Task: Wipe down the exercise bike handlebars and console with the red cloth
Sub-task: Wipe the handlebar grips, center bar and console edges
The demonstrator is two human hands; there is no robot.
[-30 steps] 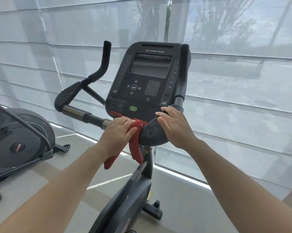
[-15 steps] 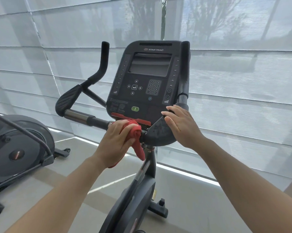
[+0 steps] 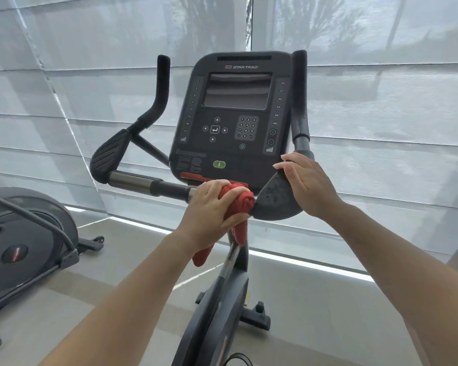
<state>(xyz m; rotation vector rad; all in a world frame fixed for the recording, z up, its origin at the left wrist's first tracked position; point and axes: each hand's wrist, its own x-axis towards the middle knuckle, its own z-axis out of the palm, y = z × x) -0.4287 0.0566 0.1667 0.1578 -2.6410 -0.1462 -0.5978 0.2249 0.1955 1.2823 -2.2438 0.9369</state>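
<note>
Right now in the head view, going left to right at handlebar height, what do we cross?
In order: neighbouring machine → left elbow pad → chrome bar section → left hand gripping the red cloth → right elbow pad → right hand resting on it. The console is left out: it sits above, overlapping the hands.

Head camera faces console (image 3: 233, 122) (close).

Left hand (image 3: 209, 207) curled in a tight grip, right hand (image 3: 305, 186) flat, fingers (image 3: 288, 165) straight

Bright backlit blinds (image 3: 381, 107), soft focus, bowed wide-angle edges.
</note>
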